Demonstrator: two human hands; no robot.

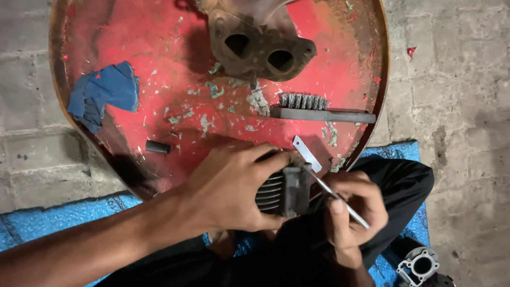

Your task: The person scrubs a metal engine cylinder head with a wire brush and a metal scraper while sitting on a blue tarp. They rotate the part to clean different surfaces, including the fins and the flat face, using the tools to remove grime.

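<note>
Left hand (234, 186) is clamped on finned cylinder (284, 188); right hand (353, 212), at 4 o'clock, is closed on scraper (324, 180), blade aimed 10 o'clock.

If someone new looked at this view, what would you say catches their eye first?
Most likely the big round red tray, chipped and littered with flakes, filling the upper half. At its lower edge the left hand grips a finned metal engine part while the right hand holds a thin scraper blade against it. On the tray lie a wire brush, a rusty two-port manifold and a blue rag.
</note>
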